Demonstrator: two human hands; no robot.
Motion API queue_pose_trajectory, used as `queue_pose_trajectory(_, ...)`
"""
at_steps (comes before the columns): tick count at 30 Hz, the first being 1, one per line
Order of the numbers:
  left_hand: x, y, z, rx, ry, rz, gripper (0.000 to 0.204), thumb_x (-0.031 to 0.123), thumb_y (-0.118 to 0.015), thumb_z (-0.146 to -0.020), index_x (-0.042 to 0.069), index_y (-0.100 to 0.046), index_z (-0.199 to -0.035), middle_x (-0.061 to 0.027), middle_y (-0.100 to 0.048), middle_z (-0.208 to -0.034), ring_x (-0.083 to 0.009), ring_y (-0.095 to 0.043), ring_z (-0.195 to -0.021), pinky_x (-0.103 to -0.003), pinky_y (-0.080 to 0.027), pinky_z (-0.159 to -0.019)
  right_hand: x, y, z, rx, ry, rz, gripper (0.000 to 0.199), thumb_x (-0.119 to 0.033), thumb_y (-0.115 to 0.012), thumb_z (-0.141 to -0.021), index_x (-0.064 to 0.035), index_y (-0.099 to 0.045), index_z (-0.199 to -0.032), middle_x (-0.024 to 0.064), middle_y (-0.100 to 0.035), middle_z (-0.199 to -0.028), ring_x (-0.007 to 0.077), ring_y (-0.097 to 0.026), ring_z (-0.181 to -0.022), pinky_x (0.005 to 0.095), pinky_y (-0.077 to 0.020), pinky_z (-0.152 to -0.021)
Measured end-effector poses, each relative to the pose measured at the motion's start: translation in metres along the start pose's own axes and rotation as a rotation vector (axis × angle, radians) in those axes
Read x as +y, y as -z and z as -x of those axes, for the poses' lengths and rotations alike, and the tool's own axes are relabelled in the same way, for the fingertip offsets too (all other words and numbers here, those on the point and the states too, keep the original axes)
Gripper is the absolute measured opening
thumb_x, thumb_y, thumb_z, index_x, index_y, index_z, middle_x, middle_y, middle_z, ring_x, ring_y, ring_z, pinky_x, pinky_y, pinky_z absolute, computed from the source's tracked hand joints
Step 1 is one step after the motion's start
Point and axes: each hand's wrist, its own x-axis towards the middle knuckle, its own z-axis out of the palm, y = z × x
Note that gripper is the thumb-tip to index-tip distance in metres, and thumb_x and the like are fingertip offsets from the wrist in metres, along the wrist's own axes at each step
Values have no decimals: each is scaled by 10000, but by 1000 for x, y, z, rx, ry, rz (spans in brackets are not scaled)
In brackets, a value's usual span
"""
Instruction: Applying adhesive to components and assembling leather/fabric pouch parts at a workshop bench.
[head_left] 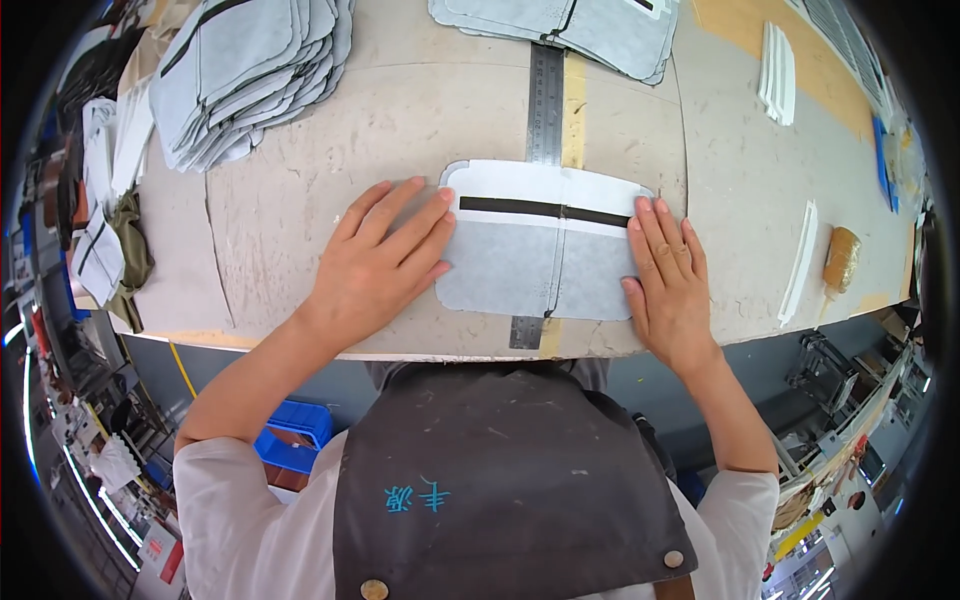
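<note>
A grey rounded panel lies flat on the table in front of me. Along its upper part runs a white strip with a long black slot or band across it. My left hand rests at the panel's left edge, fingers spread and fingertips touching it. At the right edge lies my right hand, its fingers stretched out flat on the panel's corner and side. Beneath the panel passes a steel ruler, fixed beside a yellow tape strip; both show above and below it.
A tall stack of grey panels stands at the far left, another stack at the far middle. White strips lie at the far right. Nearer are a thin white strip and a tape-wrapped brownish bottle. A blue crate sits below the table.
</note>
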Motion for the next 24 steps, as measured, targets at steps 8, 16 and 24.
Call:
queue_pose_trajectory(8,-8,2,-33,266,213,420,427,39,-737,-760,19,-592,-1162,-152,-599,-1124,-333,-586,-1042,-375,-499,-864,8,3,-6,170,-77,-189,501,-42,-579,-849,3,-490,-1340,154,-430,-1460,373,-366,-1362,455,-294,-1114)
queue_pose_trajectory(16,4,7,-88,48,295,474,270,6,-724,-765,-12,-633,-1018,-122,-600,-905,-280,-602,-837,-317,-485,-741,17,4,-31,368,-300,-541,297,32,-603,-832,-6,-640,-1124,151,-575,-1146,326,-518,-1062,368,-449,-905)
queue_pose_trajectory(24,-8,3,-73,0,599,1017,105,54,-738,-817,-3,-690,-890,-1,-663,-851,-81,-580,-813,-218,-449,-722,9,10,-29,310,-580,-1190,230,-39,-677,-867,-4,-676,-1095,53,-697,-933,102,-632,-795,237,-514,-720)
